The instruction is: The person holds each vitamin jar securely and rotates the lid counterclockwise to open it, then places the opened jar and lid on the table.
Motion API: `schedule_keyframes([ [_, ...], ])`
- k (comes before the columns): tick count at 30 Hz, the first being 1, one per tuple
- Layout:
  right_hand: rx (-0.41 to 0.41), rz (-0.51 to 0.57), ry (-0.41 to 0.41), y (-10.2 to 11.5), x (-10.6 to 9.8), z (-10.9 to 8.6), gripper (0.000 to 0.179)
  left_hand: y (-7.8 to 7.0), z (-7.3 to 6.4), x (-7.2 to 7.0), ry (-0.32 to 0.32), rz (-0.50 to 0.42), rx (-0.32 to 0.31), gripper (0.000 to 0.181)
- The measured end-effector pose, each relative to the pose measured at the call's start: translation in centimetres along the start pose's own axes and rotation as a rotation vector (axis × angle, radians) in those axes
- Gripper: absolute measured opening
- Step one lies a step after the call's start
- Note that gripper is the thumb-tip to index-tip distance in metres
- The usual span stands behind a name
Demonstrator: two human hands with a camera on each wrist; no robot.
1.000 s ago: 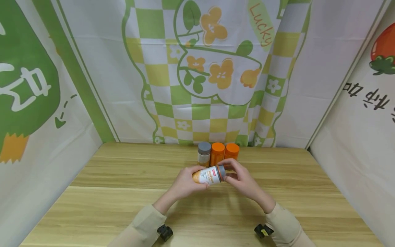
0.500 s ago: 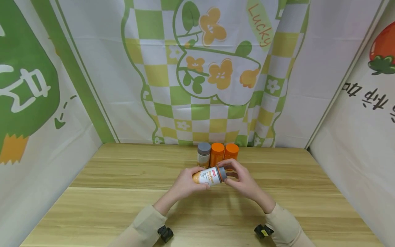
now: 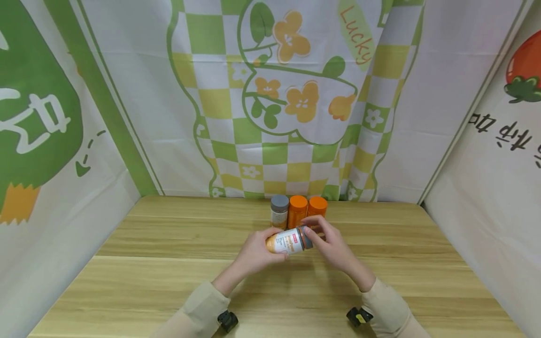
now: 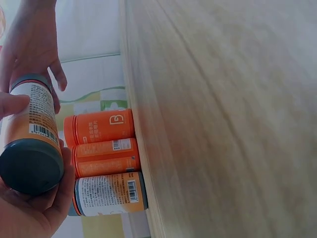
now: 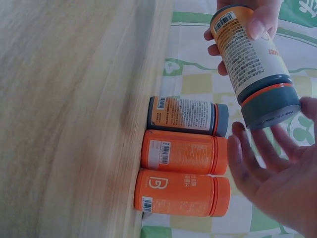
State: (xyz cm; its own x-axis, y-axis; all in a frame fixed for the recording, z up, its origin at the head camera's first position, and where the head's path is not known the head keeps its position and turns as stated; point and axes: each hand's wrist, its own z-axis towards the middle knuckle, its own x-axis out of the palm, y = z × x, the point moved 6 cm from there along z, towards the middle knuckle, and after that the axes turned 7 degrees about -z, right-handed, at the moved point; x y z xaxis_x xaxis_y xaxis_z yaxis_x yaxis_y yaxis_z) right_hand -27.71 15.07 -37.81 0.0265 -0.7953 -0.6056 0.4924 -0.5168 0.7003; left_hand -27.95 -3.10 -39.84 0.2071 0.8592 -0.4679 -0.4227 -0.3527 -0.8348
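Note:
A supplement bottle (image 3: 289, 242), with a white and orange label, is held tilted above the table by my left hand (image 3: 255, 251), fingers and thumb wrapped round its lower body. Its grey cap (image 5: 270, 107) points to the right and has an orange ring below it. At the cap end is my right hand (image 3: 331, 241). In the right wrist view, the right thumb is at the cap's edge and the other fingers spread loosely beneath it. The cap sits on the bottle.
Behind the hands, a grey-capped bottle (image 3: 279, 211) and two orange bottles, a middle one (image 5: 181, 152) and an end one (image 5: 181, 193), stand in a row at the back of the wooden table (image 3: 177, 234). A patterned curtain (image 3: 279, 155) hangs behind them.
My right hand has loosened round the cap, its thumb moving up over the cap's near side. The held bottle has shifted slightly to the right; the row behind is unchanged.

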Motion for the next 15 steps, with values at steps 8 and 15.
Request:
schedule_keyframes([
  [8, 0.167, -0.018, 0.017, -1.1, 0.2, 0.2, 0.033, -0.4, -0.2, -0.1, -0.022, 0.014, 0.013, 0.049],
  [15, 0.271, 0.06, 0.078, -0.7, 0.5, 0.0, 0.035, -0.4, -0.2, -0.2, -0.043, 0.037, 0.021, 0.051],
])
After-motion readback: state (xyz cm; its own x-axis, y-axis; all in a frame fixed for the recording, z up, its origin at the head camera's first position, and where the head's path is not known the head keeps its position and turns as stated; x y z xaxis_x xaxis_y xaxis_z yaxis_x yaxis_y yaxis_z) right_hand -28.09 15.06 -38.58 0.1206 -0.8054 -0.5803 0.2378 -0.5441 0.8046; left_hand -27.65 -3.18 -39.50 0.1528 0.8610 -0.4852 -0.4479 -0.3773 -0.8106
